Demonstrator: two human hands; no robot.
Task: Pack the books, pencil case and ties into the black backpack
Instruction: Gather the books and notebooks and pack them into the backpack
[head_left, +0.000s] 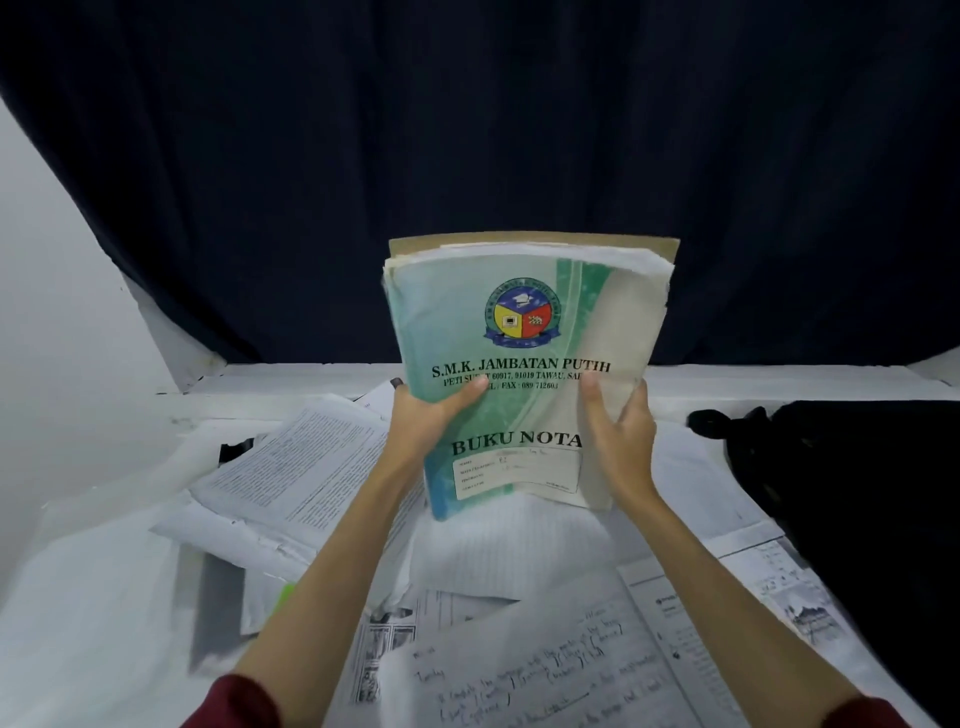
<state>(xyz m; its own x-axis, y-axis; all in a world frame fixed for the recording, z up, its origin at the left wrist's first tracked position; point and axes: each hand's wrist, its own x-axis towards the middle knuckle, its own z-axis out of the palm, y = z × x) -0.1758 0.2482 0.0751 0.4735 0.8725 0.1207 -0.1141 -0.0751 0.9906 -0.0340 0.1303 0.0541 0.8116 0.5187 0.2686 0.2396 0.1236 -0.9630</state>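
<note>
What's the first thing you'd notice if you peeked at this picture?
The stack of books held upright in the middle, its green cover reading "BUKU NOTA". The left hand and right hand grip its lower sides. Loose papers cover the table below, and the black backpack lies at the right.

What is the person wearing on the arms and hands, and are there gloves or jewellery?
Both forearms are bare. A dark red sleeve ends near the left elbow, and a matching one shows at the right. The left hand and right hand have no gloves, and no rings or watch are visible.
</note>
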